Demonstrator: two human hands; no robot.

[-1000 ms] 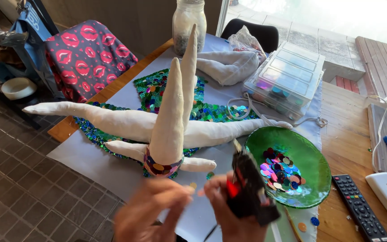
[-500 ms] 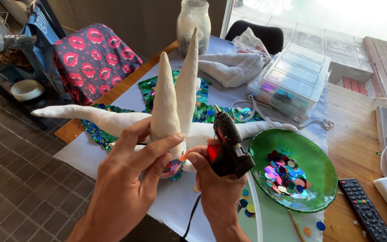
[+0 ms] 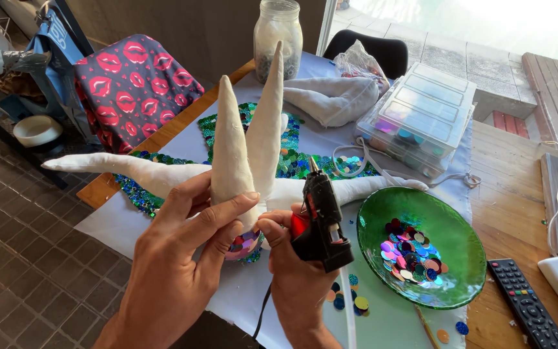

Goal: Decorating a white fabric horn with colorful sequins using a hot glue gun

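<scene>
The cream stuffed fabric figure with two long pointed limbs [image 3: 247, 148] stands upturned near the table's front edge, above the white paper sheet [image 3: 117, 223]. The left hand [image 3: 175, 258] wraps its fingers round the sequinned base, steadying it. The right hand [image 3: 295, 271] grips the black hot-glue gun [image 3: 321, 216], nozzle up, just beside the green glass bowl of sequins [image 3: 421, 213]. Since half a second ago, the left thumb has closed onto the figure.

Single head-worn view, looks steeply down and forward from above person's own hands. Left hand [image 3: 182, 258] and right hand [image 3: 295, 271] close, at near bottom edge. Table [image 3: 518, 168] runs away toward far right; tiled floor [image 3: 27, 258] fills near left. Window and chair at far top edge.
</scene>
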